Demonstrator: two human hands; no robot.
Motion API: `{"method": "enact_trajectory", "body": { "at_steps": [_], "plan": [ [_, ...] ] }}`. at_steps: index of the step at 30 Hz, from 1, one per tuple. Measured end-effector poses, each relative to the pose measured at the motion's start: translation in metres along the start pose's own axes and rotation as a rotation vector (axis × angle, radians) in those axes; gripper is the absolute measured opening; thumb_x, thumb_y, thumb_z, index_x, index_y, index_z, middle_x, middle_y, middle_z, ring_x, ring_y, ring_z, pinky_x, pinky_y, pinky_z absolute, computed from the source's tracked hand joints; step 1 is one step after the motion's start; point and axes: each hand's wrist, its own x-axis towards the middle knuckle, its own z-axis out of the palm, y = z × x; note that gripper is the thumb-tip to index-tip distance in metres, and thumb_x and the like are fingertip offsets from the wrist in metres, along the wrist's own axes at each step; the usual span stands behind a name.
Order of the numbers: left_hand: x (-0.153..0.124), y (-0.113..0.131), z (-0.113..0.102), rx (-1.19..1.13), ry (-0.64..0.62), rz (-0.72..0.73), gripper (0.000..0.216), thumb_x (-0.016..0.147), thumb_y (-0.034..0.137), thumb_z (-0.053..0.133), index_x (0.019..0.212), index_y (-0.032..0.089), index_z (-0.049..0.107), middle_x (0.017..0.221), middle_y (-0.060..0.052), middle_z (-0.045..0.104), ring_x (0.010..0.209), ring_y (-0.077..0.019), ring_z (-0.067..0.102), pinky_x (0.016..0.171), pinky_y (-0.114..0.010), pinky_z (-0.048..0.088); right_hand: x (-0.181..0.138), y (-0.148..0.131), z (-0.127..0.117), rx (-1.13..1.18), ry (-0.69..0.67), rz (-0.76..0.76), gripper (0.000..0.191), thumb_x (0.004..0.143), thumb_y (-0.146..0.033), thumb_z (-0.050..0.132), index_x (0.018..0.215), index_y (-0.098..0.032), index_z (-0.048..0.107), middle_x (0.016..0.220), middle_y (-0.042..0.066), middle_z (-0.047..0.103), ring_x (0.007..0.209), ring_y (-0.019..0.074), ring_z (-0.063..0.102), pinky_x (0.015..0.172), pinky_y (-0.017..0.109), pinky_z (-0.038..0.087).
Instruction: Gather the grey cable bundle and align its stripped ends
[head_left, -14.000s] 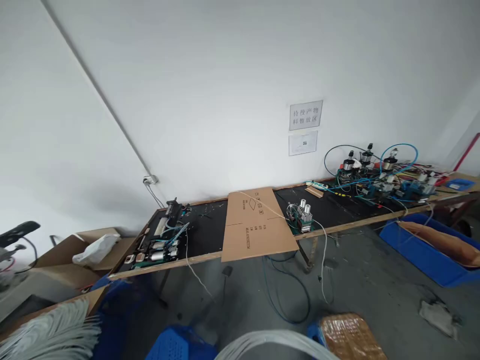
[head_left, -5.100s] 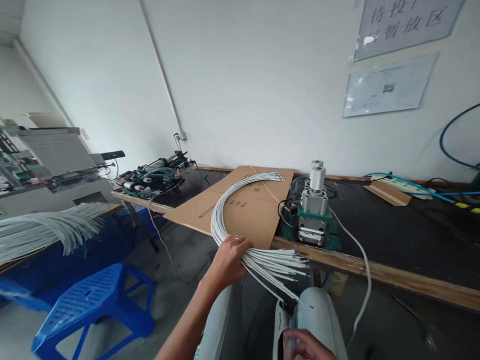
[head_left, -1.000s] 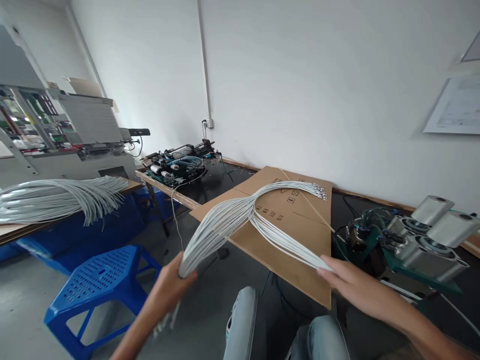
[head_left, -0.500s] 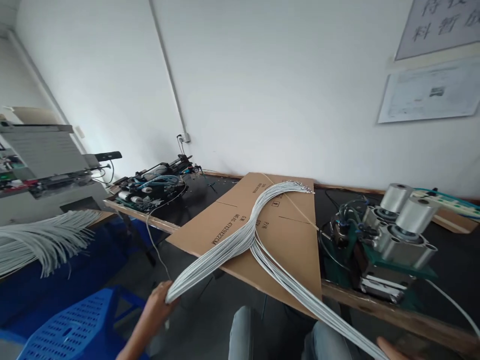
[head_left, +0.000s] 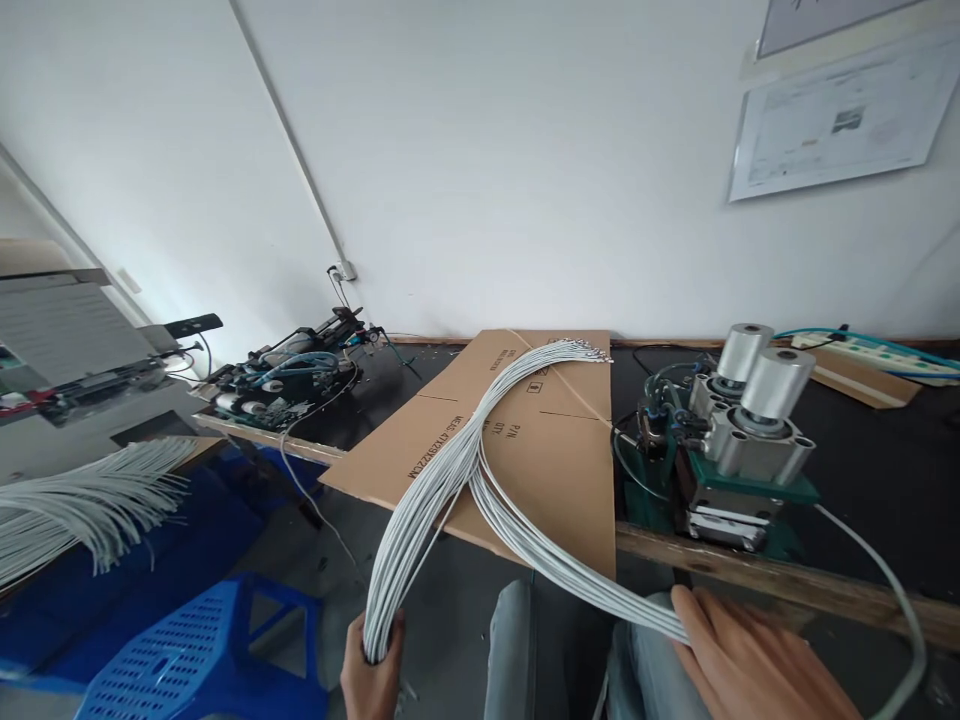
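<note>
Single head-worn view, facing forward and slightly down, near the workbench (head_left: 862,460), wall (head_left: 487,180) beyond

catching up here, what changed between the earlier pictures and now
The white cable bundle, undivided five seconds ago, now forks in two. The right hand, then low near the lap, has taken hold of the right branch and drawn it right; the left hand keeps the left branch. The cardboard and twin-cylinder machine stay in place.

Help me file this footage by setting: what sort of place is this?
Probably a cable workshop or small factory: a machine with metal cylinders stands on the black worktable, a heap of white cables lies at the left, and the left hand and right hand grip a white cable bundle.
</note>
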Motion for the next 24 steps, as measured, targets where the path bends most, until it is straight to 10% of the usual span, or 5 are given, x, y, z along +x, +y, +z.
{"method": "enact_trajectory", "body": {
  "at_steps": [4, 9, 13, 16, 24],
  "plan": [
    [-0.016, 0.012, -0.004, 0.076, 0.075, 0.000, 0.081, 0.077, 0.063, 0.068, 0.141, 0.019, 0.045, 0.131, -0.020, 0.062, 0.118, -0.0481, 0.064, 0.088, -0.055, 0.055, -0.004, -0.005, 0.007, 0.061, -0.088, 0.011, 0.034, 0.077, -0.003, 0.054, 0.103, -0.016, 0.071, 0.079, 0.013, 0.077, 0.061, 0.0264, 0.076, 0.052, 0.034, 0.065],
    [-0.035, 0.028, 0.000, 0.094, 0.063, 0.036, 0.098, 0.075, 0.060, 0.071, 0.153, 0.014, 0.034, 0.144, -0.026, 0.054, 0.129, -0.0520, 0.057, 0.100, -0.059, 0.050, 0.000, -0.006, 0.004, 0.041, -0.099, 0.012, 0.034, 0.073, 0.002, 0.056, 0.098, -0.016, 0.070, 0.075, 0.010, 0.074, 0.056, 0.0261, 0.074, 0.048, 0.034, 0.063],
    [-0.041, 0.031, 0.004, 0.000, -0.010, -0.059, 0.058, 0.082, 0.063, 0.064, 0.118, 0.017, 0.058, 0.095, -0.012, 0.071, 0.088, -0.0375, 0.071, 0.072, -0.045, 0.055, -0.003, -0.008, 0.008, 0.059, -0.083, 0.005, 0.032, 0.077, 0.002, 0.054, 0.100, -0.014, 0.071, 0.075, 0.011, 0.075, 0.056, 0.0255, 0.075, 0.049, 0.034, 0.064],
    [-0.041, 0.027, 0.005, -0.121, -0.105, -0.096, 0.046, 0.086, 0.067, 0.062, 0.070, 0.025, 0.050, 0.053, 0.007, 0.049, 0.051, -0.0172, 0.053, 0.053, -0.031, 0.043, -0.009, -0.011, 0.018, 0.088, -0.092, 0.006, 0.026, 0.084, -0.003, 0.053, 0.095, -0.015, 0.073, 0.072, 0.011, 0.074, 0.054, 0.0252, 0.074, 0.046, 0.033, 0.062],
    [-0.042, 0.046, -0.016, -0.430, -0.279, -0.211, 0.065, 0.060, 0.082, 0.079, 0.061, 0.023, 0.053, 0.051, 0.005, 0.049, 0.049, -0.0147, 0.047, 0.051, -0.030, 0.039, -0.010, -0.021, 0.024, 0.259, -0.018, 0.032, 0.050, 0.077, 0.004, 0.044, 0.110, -0.009, 0.079, 0.088, 0.018, 0.084, 0.063, 0.0262, 0.081, 0.051, 0.028, 0.066]
  ]
}}
